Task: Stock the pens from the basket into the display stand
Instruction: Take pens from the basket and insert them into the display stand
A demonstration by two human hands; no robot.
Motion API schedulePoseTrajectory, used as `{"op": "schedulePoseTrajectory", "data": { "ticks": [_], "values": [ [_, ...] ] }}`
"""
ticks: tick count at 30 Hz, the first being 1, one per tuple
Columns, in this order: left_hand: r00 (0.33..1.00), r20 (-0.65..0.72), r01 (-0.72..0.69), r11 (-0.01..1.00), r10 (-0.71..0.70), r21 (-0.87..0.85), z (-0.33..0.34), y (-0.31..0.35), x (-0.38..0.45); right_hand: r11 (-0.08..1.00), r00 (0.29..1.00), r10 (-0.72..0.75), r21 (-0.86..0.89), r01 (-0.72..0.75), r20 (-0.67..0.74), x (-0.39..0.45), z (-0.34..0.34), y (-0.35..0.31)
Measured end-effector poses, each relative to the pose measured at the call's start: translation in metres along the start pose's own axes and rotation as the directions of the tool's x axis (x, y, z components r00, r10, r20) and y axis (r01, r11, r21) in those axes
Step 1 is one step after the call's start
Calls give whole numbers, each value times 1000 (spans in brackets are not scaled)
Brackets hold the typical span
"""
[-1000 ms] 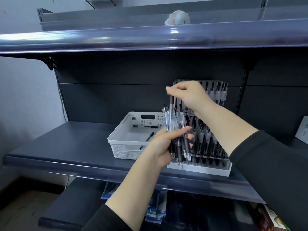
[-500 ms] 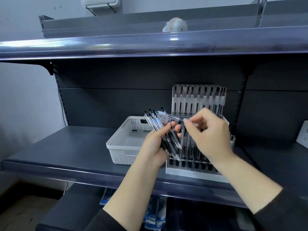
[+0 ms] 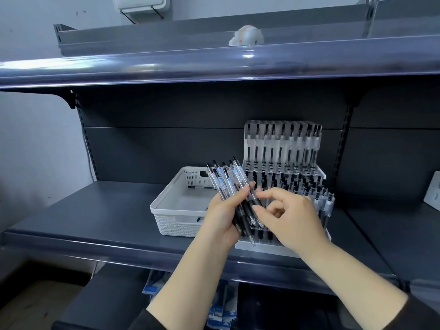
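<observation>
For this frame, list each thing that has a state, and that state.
left hand: grips a bundle of pens
bundle of pens: fanned, tips down
right hand: fingers pinch one pen in the bundle
basket: nearly emptied, a few pens left
display stand: upright, rows mostly filled

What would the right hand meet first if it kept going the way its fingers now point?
The right hand points left, at the bundle of pens gripped in the left hand. Its fingertips look at or almost on the lower pens, so those come first; whether they already touch is unclear.
</observation>
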State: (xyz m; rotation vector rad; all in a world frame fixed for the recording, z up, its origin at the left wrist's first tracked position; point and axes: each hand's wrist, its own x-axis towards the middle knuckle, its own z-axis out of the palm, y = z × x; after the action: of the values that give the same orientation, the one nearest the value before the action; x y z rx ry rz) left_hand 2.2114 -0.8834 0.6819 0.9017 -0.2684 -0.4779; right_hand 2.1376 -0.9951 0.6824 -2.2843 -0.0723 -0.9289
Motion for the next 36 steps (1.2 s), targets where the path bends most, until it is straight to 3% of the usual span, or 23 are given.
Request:
{"op": "schedulePoseTrajectory", "data": {
  "ticks": [5,9,16,20,32,36],
  "values": [
    [1000,12,-3,1000,3,26,1,-3,-1,997,998,53,-56,-53,14,3,-9,-1],
    [998,40,-43,996,40,78,1,-6,-4,996,994,82,45,-79,-75,23,-22,-5],
    [991,126,-63,993,51,98,12,-14,-9,980,977,198,0,-199,81,46,-20,-13],
    [990,138,-49,993,34,107,15,-14,-10,950,962,258,160,-270,91,48,-23,-8],
    [999,4,47,998,-47,32,12,-7,-4,874,940,341,359,-328,28,56,-40,3],
    [999,-19,49,999,-49,-5,7,-2,-3,851,917,378,436,-292,-124,81,-58,5]
  ]
}}
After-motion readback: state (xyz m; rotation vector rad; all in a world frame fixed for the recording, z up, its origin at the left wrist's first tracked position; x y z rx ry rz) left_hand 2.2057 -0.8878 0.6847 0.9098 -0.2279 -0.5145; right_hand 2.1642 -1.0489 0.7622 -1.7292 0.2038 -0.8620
